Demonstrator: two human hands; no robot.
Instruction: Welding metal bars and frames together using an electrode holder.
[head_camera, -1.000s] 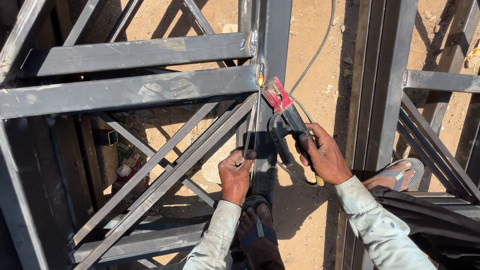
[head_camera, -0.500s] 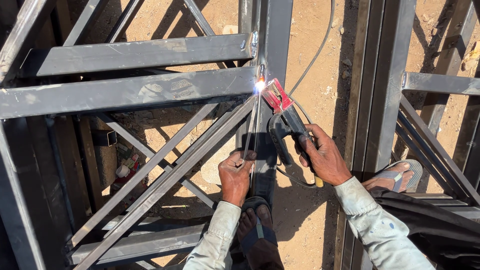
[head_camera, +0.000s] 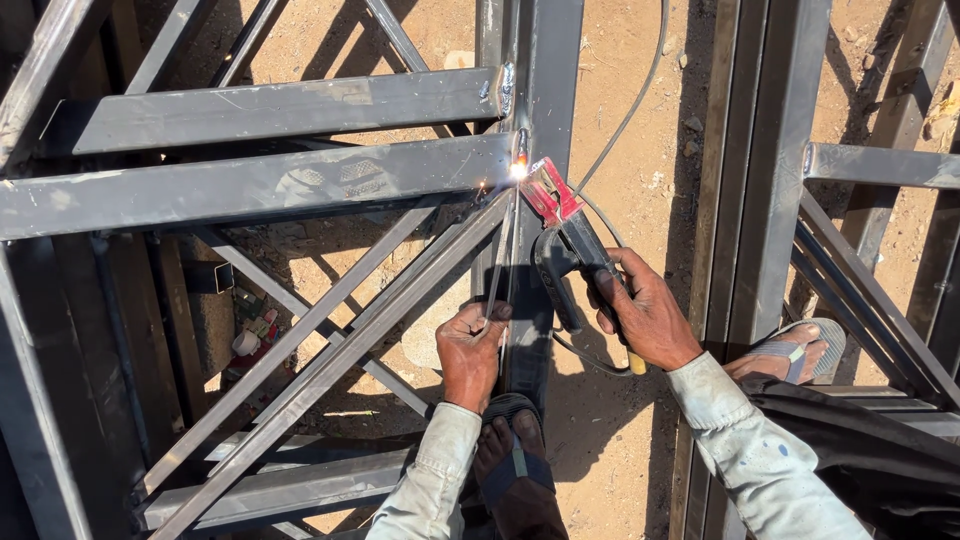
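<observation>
A big frame of grey steel bars (head_camera: 250, 185) lies over sandy ground (head_camera: 640, 110), with flat cross-members running left to right and thinner diagonals slanting down to the left. A tall upright bar (head_camera: 545, 90) runs down the middle, and the cross-members meet it there. More steel bars (head_camera: 760, 150) stand to the right.

The person crouches over it, both sleeves pale and paint-flecked, one sandalled foot (head_camera: 515, 460) planted on the upright bar and the other foot (head_camera: 790, 350) resting by the right-hand bars.

The right hand (head_camera: 645, 315) is wrapped tight around the black grip of an electrode holder (head_camera: 570, 235) with red jaws; a thin cable (head_camera: 625, 120) trails up from it across the sand. The left hand (head_camera: 470, 350) is closed around a slim welding rod (head_camera: 498, 265) that leans up toward the joint.

Right where the lower cross-member meets the upright, a small bright spark (head_camera: 518, 171) glows just beside the holder's red tip.
</observation>
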